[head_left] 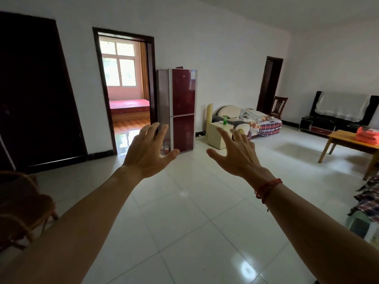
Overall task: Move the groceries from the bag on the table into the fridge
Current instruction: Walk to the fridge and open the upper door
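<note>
Both your hands are up in front of you and empty: left hand [147, 149] and right hand [239, 155], fingers spread apart, backs toward you, gripping nothing. There's a red cord [268, 187] on your right wrist. Neither hand touches anything, with just the tiled floor [184, 201] below.

Beyond the left hand is the fridge [182, 108]: dark red, two doors, both closed, against the far wall beside an open doorway [125, 89]. The table [342, 141] is well apart from it, at the far right of the room, with the orange bag [368, 135] on top.

Step, as I read it: nothing picked up yet, so the task is at its start. The next move calls for turning right, walking to the table and getting a hand into the bag. The fridge door needs opening before anything goes in, so open it first or carry one-handed.

Can't confirm:
- The bag is cut off by the right edge and too small to show its contents or whether it's open.
- The fridge handle isn't discernible.
- The table runs out of frame.
- Something low sits at the fridge's left foot, behind your left hand; I can't identify it.
</note>
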The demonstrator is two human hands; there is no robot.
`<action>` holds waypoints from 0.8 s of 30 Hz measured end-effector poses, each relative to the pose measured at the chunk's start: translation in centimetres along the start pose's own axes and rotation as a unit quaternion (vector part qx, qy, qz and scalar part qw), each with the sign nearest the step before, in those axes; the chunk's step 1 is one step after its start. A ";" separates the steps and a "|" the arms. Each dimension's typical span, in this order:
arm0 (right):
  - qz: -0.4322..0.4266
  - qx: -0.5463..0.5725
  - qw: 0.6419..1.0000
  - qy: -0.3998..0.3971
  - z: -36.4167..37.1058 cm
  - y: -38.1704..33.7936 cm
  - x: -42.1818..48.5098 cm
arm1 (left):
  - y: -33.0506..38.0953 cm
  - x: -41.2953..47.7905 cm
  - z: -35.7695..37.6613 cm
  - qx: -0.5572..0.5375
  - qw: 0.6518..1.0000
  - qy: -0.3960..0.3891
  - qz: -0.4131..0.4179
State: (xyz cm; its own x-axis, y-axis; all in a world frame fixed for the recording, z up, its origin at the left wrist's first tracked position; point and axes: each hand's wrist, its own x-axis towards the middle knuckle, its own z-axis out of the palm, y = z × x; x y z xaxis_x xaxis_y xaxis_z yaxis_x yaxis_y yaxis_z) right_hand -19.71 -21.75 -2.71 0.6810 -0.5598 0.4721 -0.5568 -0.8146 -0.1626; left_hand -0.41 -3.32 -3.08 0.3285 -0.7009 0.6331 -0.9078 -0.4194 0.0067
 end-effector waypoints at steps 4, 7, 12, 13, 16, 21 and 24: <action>0.002 -0.007 1.000 -0.013 2.7 0.9 1.7 | -0.9 1.1 3.1 0.000 1.000 -0.022 0.001; 0.005 -0.011 0.999 -0.029 5.5 1.4 3.8 | -2.1 2.3 6.3 -0.003 0.999 -0.046 -0.002; 0.014 -0.014 0.999 -0.045 11.0 1.9 10.6 | -5.9 6.7 12.1 -0.005 0.998 -0.066 -0.017; 0.014 -0.014 0.999 -0.050 12.2 2.0 12.4 | -7.0 7.9 13.3 -0.005 0.997 -0.068 -0.022; 0.016 -0.016 0.998 -0.062 15.2 1.9 17.3 | -10.3 11.5 16.5 -0.004 0.997 -0.077 -0.030; 0.027 -0.022 0.997 -0.072 18.9 2.6 24.2 | -14.8 17.4 21.4 -0.014 0.996 -0.086 -0.028; 0.031 -0.024 0.996 -0.076 20.6 3.3 27.7 | -16.3 20.3 23.8 -0.019 0.996 -0.088 -0.022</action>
State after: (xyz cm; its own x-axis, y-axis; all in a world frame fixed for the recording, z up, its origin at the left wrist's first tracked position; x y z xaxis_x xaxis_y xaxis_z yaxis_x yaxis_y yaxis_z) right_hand 7.14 -43.13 -8.05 0.7061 -0.6289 0.3254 -0.6200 -0.7711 -0.1450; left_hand 27.26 -24.43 -8.81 0.4064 -0.7741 0.4854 -0.8992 -0.4330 0.0624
